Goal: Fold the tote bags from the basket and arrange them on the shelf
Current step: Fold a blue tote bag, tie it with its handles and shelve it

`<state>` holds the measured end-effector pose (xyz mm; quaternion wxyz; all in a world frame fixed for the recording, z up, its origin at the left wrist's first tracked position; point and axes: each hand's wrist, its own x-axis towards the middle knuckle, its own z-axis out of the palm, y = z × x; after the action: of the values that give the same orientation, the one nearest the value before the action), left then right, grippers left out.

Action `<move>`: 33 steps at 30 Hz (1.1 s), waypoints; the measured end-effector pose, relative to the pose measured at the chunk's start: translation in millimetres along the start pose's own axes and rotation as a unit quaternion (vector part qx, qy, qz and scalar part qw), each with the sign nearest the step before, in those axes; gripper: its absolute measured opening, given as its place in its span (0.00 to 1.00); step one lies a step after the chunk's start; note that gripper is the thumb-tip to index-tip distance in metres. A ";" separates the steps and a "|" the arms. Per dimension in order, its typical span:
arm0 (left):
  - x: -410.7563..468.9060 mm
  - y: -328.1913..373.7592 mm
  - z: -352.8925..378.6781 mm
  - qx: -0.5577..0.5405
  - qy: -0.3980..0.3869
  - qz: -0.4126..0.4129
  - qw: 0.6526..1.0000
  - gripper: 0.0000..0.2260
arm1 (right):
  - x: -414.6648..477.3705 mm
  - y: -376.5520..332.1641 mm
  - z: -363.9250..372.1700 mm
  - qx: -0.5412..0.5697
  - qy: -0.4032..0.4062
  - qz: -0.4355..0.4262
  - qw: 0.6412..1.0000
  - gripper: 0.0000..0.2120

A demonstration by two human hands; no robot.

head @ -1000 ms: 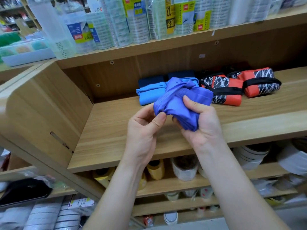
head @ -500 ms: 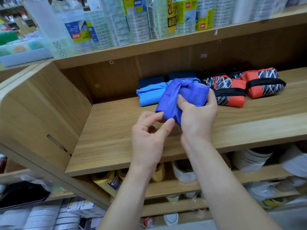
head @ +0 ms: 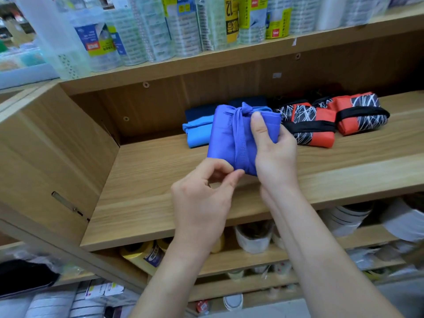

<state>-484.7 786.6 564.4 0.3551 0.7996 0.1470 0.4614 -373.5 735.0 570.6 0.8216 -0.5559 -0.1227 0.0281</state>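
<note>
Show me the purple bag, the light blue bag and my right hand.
purple bag (head: pixel 223 136): head view, its left flat face.
light blue bag (head: pixel 197 134): head view, exposed front face.
right hand (head: pixel 276 158): head view, back of hand.

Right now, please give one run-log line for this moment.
right hand: grips purple tote bag | left hand: pinches its lower edge | shelf: bag not released

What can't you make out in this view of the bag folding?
- Basket: outside the head view.
- Dark navy folded bags: mostly behind the violet-blue folded tote bag and light blue folded bag.
- Right hand fingers: behind that tote.
- Left hand grip: unclear, own fingers cover contact.
</note>
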 end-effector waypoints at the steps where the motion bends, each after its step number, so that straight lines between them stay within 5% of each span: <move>1: 1.0 1.3 -1.0 0.014 -0.009 -0.014 1.000 0.12 | -0.3 0.3 -0.4 0.026 -0.014 0.013 0.999 0.09; 6: 15.8 2.9 -20.1 0.050 -0.033 -0.047 0.997 0.21 | -0.5 -11.4 -14.9 -0.059 -0.143 -0.025 0.988 0.09; 9: 31.9 3.4 -28.4 -0.099 -0.120 -0.187 0.970 0.28 | -3.4 -21.3 -19.1 -0.120 -0.218 -0.020 0.968 0.18; 12: 37.6 1.4 -31.6 -0.230 -0.209 -0.242 0.919 0.25 | -8.4 -28.7 -21.7 -0.176 -0.260 -0.092 0.945 0.18; 16: 33.7 3.8 -33.1 -0.253 -0.285 -0.211 0.900 0.20 | -12.7 -39.3 -29.1 -0.320 -0.335 -0.166 0.870 0.10; 18: 30.9 7.1 -29.7 -0.250 -0.279 -0.196 0.906 0.25 | -18.0 -43.0 -30.8 -0.278 -0.346 -0.125 0.888 0.11; 21: 23.2 12.0 -19.4 -0.279 -0.201 -0.199 0.918 0.28 | -24.3 -49.0 -51.7 -0.139 -0.259 -0.003 0.956 0.21; 24: 10.3 12.9 -4.6 -0.331 -0.136 -0.229 0.905 0.27 | -39.5 -51.7 -92.4 -0.112 -0.253 0.093 0.956 0.38; 30: -18.9 22.7 20.9 -0.317 -0.327 -0.236 0.858 0.25 | -69.3 -49.4 -150.3 -0.150 -0.191 0.041 0.969 0.30; 33: -22.1 41.3 35.5 -0.252 -0.341 -0.163 0.891 0.17 | -75.8 -62.2 -180.7 -0.178 -0.210 0.047 0.960 0.28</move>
<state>-470.4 729.7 568.0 0.6428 0.7565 0.0240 0.1179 -410.4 533.7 551.4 0.6628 -0.6798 -0.2696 0.1608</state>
